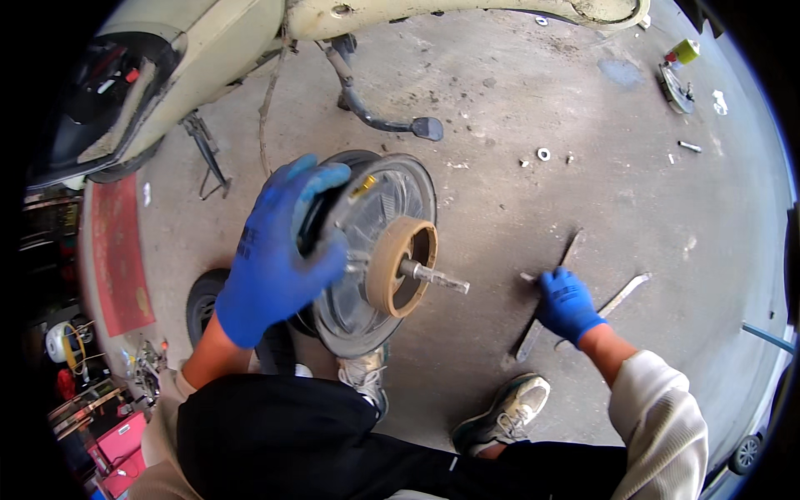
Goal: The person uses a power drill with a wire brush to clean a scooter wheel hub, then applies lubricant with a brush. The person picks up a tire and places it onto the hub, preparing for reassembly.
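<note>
A wheel rim (346,312) with a metal hub stands tilted in front of me, above my shoe. My left hand (279,250), in a blue glove, wraps around its left edge, fingers over the top and thumb lower down. A roll of brown tape (385,271) rests against the hub, around the metal axle (442,277). A brass-coloured valve stem (364,186) shows near the rim's top. My right hand (569,307), also gloved, is down at the floor with fingers closed over a flat metal bar (529,340). A small metal tip pokes out beside the fingers. A second curved bar (627,292) lies beside it.
A cream scooter body (208,67) with a stand (367,108) is at the upper left. A tyre (204,304) lies behind my left arm. Washers (543,154), a bolt (690,147), a round cover plate (675,89) and a green can (685,52) are on the floor.
</note>
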The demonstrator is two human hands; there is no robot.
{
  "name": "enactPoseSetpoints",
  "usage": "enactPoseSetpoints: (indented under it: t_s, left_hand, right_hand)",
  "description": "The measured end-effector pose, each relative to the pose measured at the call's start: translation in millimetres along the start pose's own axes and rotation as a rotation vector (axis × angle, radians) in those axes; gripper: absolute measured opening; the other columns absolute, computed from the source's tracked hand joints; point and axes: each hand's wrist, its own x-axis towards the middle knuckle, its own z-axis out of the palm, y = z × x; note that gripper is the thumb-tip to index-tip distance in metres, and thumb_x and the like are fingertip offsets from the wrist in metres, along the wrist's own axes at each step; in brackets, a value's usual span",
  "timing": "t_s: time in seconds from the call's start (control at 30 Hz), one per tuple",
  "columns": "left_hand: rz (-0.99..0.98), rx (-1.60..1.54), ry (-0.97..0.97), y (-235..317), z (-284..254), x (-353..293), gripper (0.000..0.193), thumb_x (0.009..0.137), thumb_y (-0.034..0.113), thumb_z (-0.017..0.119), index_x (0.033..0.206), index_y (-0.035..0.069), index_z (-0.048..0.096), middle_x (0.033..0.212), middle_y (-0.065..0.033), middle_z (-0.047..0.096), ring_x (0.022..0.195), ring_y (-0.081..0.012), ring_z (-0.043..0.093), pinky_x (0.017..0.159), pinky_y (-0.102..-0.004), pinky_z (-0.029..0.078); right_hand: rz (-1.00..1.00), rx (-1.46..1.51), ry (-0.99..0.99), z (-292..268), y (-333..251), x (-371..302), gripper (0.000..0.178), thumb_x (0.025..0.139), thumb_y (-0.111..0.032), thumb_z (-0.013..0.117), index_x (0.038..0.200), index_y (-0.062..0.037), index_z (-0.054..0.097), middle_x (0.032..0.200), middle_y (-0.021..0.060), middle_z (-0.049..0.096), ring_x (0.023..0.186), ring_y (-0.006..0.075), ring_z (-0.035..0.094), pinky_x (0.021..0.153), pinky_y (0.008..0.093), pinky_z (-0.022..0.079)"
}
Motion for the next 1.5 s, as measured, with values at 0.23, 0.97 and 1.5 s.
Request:
enactPoseSetpoints:
  t_s: [0.23,0.97,1.5]
  left_hand:
    - [-0.205,-0.496,-0.041,-54.8,-22.3,27.0,0.058,0.073,0.001,0.057,0.131,-0.002,0.051,0.129,-0.0133,0.058,0.123,-0.0195,0.053,0.102,-0.0310,0.043]
    - [-0.232,-0.633,-0.095,-132.9,-19.6,65.4,0.044,0.080,0.003,0.057,0.124,-0.001,0.058,0.116,-0.0144,0.065,0.102,-0.0146,0.061,0.085,-0.0264,0.050]
    - [-0.253,-0.636,-0.127,-131.4,-18.2,67.8,0.042,0.082,0.003,0.058,0.124,-0.001,0.058,0.118,-0.0137,0.065,0.106,-0.0161,0.062,0.086,-0.0266,0.051]
  right_hand:
    - [0.524,1.357,-0.297,-107.5,-17.7,68.2,0.048,0.087,-0.017,0.061,0.133,-0.0076,0.053,0.087,0.0088,0.060,0.073,0.0186,0.062,0.063,0.0351,0.054]
    - [-0.138,0.516,0.151,-152.3,-209.9,155.2,0.031,0.074,0.000,0.059,0.103,0.0001,0.052,0.100,0.0231,0.059,0.092,0.0421,0.057,0.081,0.0470,0.048]
    - [-0.094,0.120,0.137,-168.6,-251.9,167.1,0.030,0.080,-0.014,0.063,0.102,0.0038,0.057,0.091,0.0244,0.060,0.080,0.0366,0.062,0.069,0.0438,0.053]
